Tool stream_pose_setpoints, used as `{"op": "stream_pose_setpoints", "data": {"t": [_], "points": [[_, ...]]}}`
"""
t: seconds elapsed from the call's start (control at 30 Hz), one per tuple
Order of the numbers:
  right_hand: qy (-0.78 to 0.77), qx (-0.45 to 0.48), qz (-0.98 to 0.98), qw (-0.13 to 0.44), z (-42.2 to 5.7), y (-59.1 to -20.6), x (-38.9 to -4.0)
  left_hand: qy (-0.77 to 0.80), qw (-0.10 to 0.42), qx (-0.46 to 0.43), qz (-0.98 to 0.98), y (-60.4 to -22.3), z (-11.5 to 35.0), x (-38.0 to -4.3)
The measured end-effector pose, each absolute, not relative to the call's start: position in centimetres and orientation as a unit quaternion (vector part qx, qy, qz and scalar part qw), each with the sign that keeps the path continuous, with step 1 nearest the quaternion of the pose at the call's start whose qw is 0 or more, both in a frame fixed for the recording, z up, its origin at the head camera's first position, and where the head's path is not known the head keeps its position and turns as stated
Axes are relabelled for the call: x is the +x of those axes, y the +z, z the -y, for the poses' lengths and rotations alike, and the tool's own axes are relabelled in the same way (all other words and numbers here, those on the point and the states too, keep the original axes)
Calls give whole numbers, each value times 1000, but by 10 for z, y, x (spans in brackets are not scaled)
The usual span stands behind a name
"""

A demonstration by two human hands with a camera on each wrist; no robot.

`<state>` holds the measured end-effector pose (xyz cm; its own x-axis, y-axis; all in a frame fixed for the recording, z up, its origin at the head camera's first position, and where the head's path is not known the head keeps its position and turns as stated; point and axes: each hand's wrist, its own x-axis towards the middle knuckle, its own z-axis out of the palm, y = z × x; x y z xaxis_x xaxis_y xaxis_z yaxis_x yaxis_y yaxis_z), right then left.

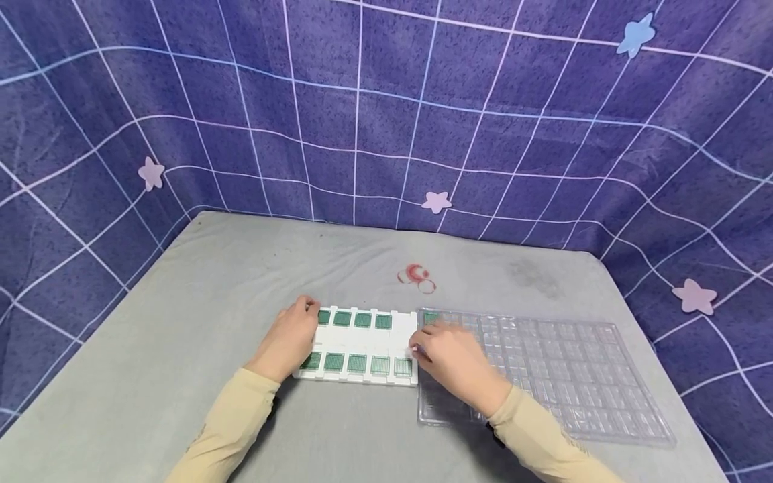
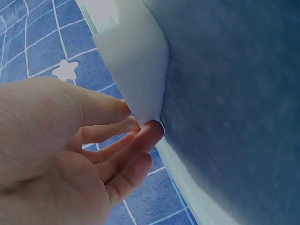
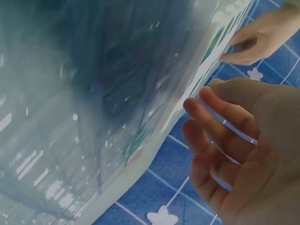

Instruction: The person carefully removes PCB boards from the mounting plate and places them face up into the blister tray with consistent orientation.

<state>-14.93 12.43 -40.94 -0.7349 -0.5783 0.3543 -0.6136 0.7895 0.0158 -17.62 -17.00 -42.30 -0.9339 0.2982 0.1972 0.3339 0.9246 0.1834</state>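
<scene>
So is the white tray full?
No, not quite: green chips sit along the near row of the white tray, but the far row's right-end slot shows bare white.

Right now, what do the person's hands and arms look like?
The left hand and right hand are bare. The left sleeve and right sleeve are long and beige, with faint dark marks, too small to read. A mostly hidden black object shows beneath the right one.
</scene>
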Motion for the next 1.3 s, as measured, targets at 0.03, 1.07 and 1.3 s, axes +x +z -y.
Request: {"op": "stream_pose_setpoints", "data": {"t": [0.03,1.07,1.3], "points": [[50,322,929,173,-124,-410,-147,-107,85,-163,977,-423,170,-176],[14,343,922,181,-110,-415,-127,-101,94,-163,977,-425,170,-176],[25,333,923,188,-108,-417,-127,-102,101,-164,976,-426,169,-176]]}}
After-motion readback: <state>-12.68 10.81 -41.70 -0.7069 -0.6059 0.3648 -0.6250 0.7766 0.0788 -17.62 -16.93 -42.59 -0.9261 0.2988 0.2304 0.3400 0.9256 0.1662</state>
